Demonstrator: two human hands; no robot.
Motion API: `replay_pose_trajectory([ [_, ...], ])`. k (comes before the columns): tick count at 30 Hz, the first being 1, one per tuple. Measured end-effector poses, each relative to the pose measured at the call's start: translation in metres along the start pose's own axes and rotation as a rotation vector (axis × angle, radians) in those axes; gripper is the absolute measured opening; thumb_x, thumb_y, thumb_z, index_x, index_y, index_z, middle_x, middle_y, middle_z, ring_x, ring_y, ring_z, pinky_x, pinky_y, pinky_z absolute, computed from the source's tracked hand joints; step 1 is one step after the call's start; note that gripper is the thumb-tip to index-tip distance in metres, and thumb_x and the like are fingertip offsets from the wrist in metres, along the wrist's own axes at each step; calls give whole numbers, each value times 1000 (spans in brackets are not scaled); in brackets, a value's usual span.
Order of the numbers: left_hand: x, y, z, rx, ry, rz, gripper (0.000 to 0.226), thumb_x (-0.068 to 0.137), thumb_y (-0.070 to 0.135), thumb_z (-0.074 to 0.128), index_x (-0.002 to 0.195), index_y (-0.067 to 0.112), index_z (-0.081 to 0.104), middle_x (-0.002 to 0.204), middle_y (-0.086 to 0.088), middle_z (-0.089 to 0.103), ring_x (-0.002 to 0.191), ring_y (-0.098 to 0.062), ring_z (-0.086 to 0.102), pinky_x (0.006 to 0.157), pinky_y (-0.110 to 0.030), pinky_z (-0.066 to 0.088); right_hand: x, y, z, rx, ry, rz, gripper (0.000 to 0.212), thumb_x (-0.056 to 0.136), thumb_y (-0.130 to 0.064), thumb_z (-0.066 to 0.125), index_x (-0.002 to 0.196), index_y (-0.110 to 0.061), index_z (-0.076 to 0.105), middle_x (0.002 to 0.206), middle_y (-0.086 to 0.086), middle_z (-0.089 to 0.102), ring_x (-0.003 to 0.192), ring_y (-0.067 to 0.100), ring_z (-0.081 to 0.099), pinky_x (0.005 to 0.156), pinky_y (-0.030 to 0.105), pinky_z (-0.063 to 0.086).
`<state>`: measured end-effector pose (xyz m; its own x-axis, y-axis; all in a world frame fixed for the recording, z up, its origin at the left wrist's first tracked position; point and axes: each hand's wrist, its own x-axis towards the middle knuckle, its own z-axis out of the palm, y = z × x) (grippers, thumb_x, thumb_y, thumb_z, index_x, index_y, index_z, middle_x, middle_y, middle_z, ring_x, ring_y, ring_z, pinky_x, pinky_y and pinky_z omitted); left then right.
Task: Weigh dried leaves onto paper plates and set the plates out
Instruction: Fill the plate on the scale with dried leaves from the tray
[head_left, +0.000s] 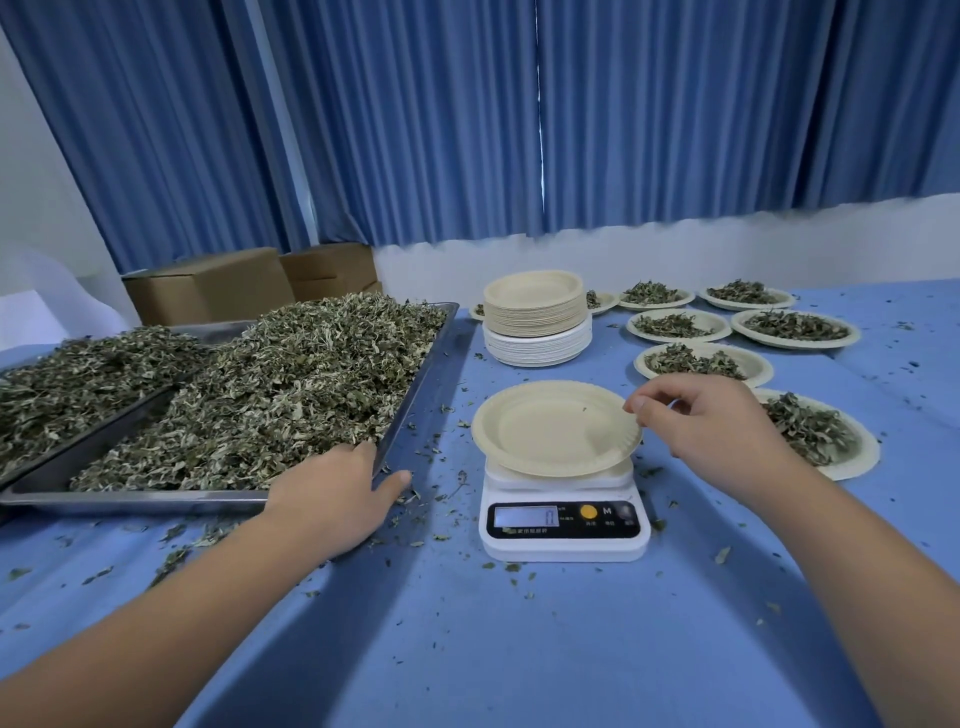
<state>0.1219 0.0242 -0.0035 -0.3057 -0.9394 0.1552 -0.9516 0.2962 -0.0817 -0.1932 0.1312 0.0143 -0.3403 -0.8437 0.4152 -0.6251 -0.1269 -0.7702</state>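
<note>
Right hand (711, 423) fingers (640, 402) pinch rim of empty plate (545, 426), lopsided on scale (563, 519). Left hand (337, 488) fingers loose, spread on dried leaves (291, 379) at tray (415, 395) corner. Risk: plate tips once fingers release; any touch skews reading.

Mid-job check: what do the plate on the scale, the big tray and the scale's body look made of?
The plate is matte cream with a crimped rim, so it looks like paper or pressed pulp. The tray has shiny grey, reflective walls, so it is likely stainless steel. The scale body is smooth glossy white with rounded moulded corners, so it is probably plastic.
</note>
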Motion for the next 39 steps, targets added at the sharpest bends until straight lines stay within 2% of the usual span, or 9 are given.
replay_pose_trajectory([
  [4, -5, -11, 3, -77, 90, 56, 43, 93, 66, 30, 85, 26, 44, 80, 7, 51, 72, -16, 55, 64, -34, 50, 0, 1, 1, 2, -2, 1, 21, 90, -21, 62, 73, -31, 71, 70, -7, 66, 49, 3, 46, 56, 26, 44],
  [7, -2, -19, 1, -174, 119, 59, 49, 90, 70, 31, 91, 28, 56, 76, 7, 60, 65, -11, 59, 60, -30, 51, 1, 3, 1, -7, -3, -5, 21, 90, -21, 62, 74, -31, 71, 72, -5, 67, 54, 8, 48, 57, 28, 46],
  [12, 5, -30, -3, -377, 71, 79, 37, 85, 68, 47, 84, 34, 61, 58, -3, 65, 40, -13, 47, 45, -26, 36, 2, 5, 1, -7, -5, -13, 21, 90, -21, 62, 74, -32, 71, 70, -8, 66, 59, 12, 51, 61, 34, 50],
  [17, 11, -35, -10, -517, 91, 95, 26, 88, 51, 60, 71, 32, 64, 41, 6, 54, 30, -7, 32, 36, -17, 23, 2, 7, 2, -6, -7, -7, 20, 90, -21, 62, 76, -31, 71, 69, -10, 66, 54, 7, 48, 57, 30, 47],
  [23, 19, -36, -13, -502, 117, 111, 29, 88, 45, 63, 66, 27, 66, 41, 11, 56, 30, -5, 38, 33, -15, 25, 2, 6, 2, -19, 3, 3, 19, 89, -21, 61, 75, -30, 72, 68, 0, 67, 53, 13, 47, 56, 35, 48],
  [28, 31, -40, -20, -497, 198, 103, 28, 87, 48, 62, 68, 29, 64, 40, -2, 55, 29, -5, 32, 33, -19, 25, 1, 4, 1, -19, 3, 11, 20, 90, -20, 61, 75, -29, 72, 68, -1, 67, 54, 14, 48, 57, 36, 48],
  [30, 34, -38, -25, -517, 233, 101, 28, 87, 48, 61, 68, 28, 64, 35, 4, 50, 27, -6, 31, 31, -17, 23, 1, 3, 1, -14, 6, 19, 21, 90, -20, 61, 75, -29, 72, 67, -1, 67, 52, 12, 46, 56, 34, 47],
  [34, 38, -19, -37, -590, 357, 119, 30, 88, 44, 62, 66, 24, 65, 37, 10, 52, 30, -4, 37, 30, -15, 26, 1, 1, 2, -10, 0, 24, 20, 90, -20, 60, 75, -28, 72, 69, 3, 67, 50, 11, 44, 55, 32, 44],
  [39, 43, 33, -53, -708, 478, 215, 28, 88, 39, 64, 68, 20, 69, 54, 5, 64, 42, -1, 45, 41, -12, 35, 1, 1, 2, -3, 8, 23, 20, 90, -19, 60, 75, -26, 72, 67, -2, 67, 43, 3, 42, 45, 16, 38],
])
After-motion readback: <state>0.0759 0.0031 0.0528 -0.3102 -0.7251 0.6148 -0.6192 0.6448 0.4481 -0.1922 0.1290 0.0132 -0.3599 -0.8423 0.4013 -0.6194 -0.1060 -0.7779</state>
